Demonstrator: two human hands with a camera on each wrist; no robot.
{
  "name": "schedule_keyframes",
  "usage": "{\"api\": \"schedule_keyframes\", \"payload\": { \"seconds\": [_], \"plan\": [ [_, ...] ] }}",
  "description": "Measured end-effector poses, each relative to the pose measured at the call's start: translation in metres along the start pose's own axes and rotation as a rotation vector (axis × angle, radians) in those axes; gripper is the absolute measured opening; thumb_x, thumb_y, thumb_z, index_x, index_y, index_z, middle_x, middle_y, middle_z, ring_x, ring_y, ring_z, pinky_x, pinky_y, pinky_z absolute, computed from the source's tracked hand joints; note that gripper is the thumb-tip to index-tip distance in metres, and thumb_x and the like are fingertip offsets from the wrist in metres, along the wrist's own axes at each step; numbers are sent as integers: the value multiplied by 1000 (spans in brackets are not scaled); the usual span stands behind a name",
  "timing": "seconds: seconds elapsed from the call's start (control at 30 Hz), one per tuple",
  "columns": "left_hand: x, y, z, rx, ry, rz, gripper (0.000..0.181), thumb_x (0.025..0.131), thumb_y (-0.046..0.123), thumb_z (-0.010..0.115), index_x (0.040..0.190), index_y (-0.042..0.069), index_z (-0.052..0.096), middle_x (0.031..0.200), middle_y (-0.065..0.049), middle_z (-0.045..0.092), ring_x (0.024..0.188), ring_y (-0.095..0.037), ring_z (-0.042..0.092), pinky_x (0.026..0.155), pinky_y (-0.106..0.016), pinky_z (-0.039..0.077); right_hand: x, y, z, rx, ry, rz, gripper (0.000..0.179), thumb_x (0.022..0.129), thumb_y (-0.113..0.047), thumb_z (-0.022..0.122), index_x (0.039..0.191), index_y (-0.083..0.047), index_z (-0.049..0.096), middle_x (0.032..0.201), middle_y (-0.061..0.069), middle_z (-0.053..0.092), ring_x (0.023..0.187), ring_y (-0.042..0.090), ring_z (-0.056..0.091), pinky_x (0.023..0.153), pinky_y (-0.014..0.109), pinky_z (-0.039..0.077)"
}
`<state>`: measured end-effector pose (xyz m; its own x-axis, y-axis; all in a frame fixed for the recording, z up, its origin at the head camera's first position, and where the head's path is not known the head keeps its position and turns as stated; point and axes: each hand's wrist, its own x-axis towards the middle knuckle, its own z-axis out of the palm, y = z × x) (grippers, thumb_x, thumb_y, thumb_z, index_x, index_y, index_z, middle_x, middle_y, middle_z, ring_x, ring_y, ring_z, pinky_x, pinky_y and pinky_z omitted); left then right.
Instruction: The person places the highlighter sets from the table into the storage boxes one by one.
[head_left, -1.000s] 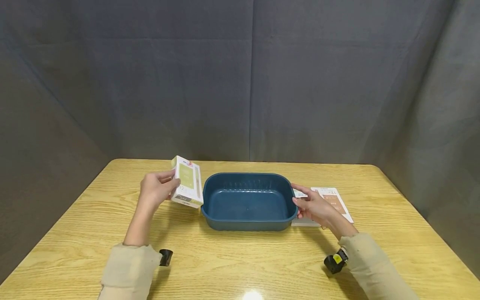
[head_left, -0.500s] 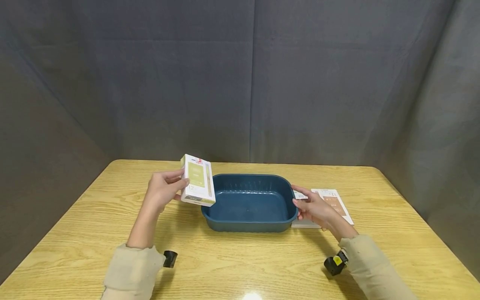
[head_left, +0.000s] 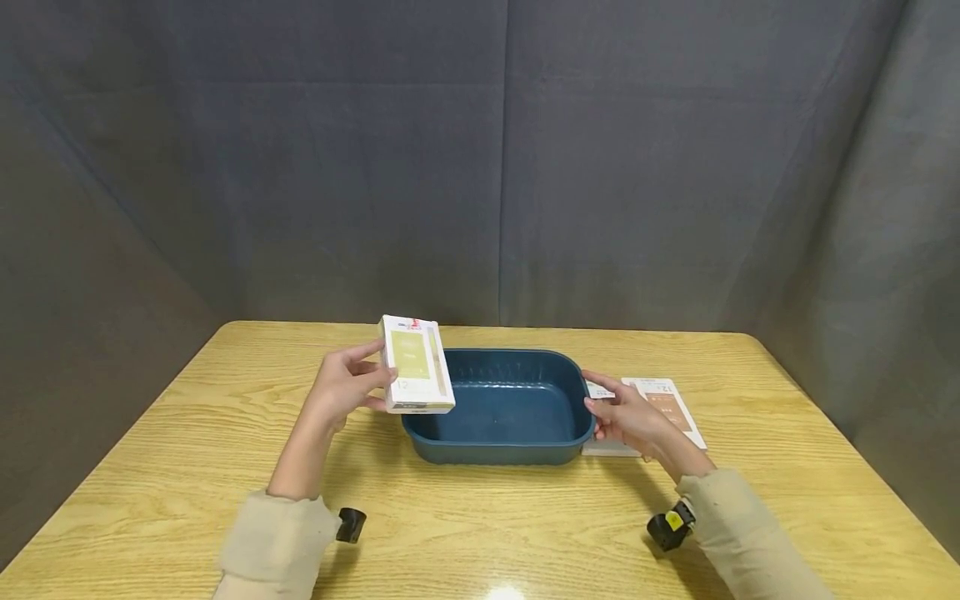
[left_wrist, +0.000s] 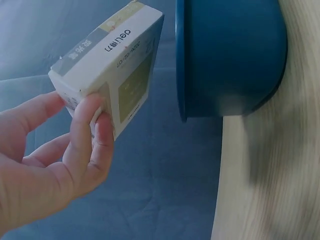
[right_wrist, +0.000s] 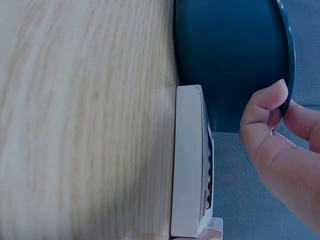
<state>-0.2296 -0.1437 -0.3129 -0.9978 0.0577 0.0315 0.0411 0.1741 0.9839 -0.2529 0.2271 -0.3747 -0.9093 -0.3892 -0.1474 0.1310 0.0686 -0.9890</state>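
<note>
In the head view my left hand (head_left: 341, 390) pinches a white cardboard box (head_left: 417, 367) by its left side. The box has a green panel and the number 12, and "deli" reads on its edge (left_wrist: 117, 42) in the left wrist view. It is tilted and overlaps the left end of a dark blue plastic basin (head_left: 495, 454), raised beside the rim. At the basin's right end my right hand (head_left: 630, 417) grips the rim, thumb and fingers on either side of the wall, as the right wrist view shows. The basin's visible inside holds nothing.
Right of the basin lies a white box with a brown panel (head_left: 670, 408). Another white box (right_wrist: 189, 165) lies flat beside the basin, partly under my right hand. Everything stands on a wood-grain table (head_left: 465, 533), with grey curtains (head_left: 360, 192) behind and at the sides.
My left hand has carried the box to the right, from beside the basin to over its left end. My right hand and the basin have stayed in place.
</note>
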Motion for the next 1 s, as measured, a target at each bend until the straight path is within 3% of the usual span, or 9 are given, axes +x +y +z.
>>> {"api": "schedule_keyframes", "payload": {
  "seconds": [0.37, 0.77, 1.0],
  "plan": [
    [8, -9, 15, 3, -69, -4, 57, 80, -6, 59, 133, -3, 38, 93, -21, 52, 71, -23, 58, 53, -33, 52, 1, 1, -1, 9, 9, 8, 56, 95, -1, 39, 143, -3, 11, 65, 4, 46, 52, 11, 51, 53, 22, 47],
    [16, -14, 33, 40, -117, -68, 58, 80, -5, 60, 134, -2, 38, 90, -21, 50, 68, -24, 59, 52, -32, 52, 0, 3, -2, 8, -7, -12, 58, 94, -4, 42, 143, -2, 9, 65, 2, 46, 52, 10, 51, 53, 21, 47],
    [19, -18, 42, 114, -118, -73, 55, 80, -4, 60, 132, -4, 40, 85, -20, 55, 64, -22, 60, 50, -32, 52, 0, 4, -3, 26, -16, -21, 59, 95, -5, 42, 143, -2, 8, 65, 2, 48, 52, 9, 50, 53, 21, 47]
  ]
}}
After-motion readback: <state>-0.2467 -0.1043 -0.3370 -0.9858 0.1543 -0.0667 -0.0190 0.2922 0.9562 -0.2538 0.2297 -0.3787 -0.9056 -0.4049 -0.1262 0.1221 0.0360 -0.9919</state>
